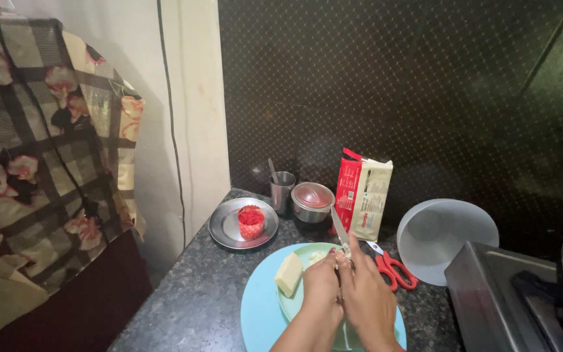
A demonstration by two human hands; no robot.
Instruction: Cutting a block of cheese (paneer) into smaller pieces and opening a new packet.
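Fingers (pixel 354 251) of the right hand (pixel 367 296) are clenched around the handle of a knife (pixel 340 233), the index finger stretched along its back, and the blade points up and away toward the wall. Beside it, touching, the left hand (pixel 320 280) is curled down over small pale pieces on a green plate (pixel 289 301); whether its fingers pinch a piece or only press on it I cannot tell. Just left of that hand, on the same plate, lies a pale yellow block (pixel 288 273), tilted on one edge. The green plate sits on a larger light blue plate (pixel 255 313), which rests on the dark speckled tabletop (pixel 190 300). Red-handled scissors (pixel 392 267) lie just right of the hands. Behind them stands a torn-open red and white packet (pixel 363 199), upright, with a lidded steel pot (pixel 312 202) and a steel cup (pixel 282 189) holding a spoon to its left. Further left is a steel plate (pixel 229 228) carrying a small red cup (pixel 251 222). A white plastic bowl (pixel 444 238) leans on its side at the right, near a steel tray (pixel 490 293). A floral checked cloth (pixel 40 163) hangs at the far left.
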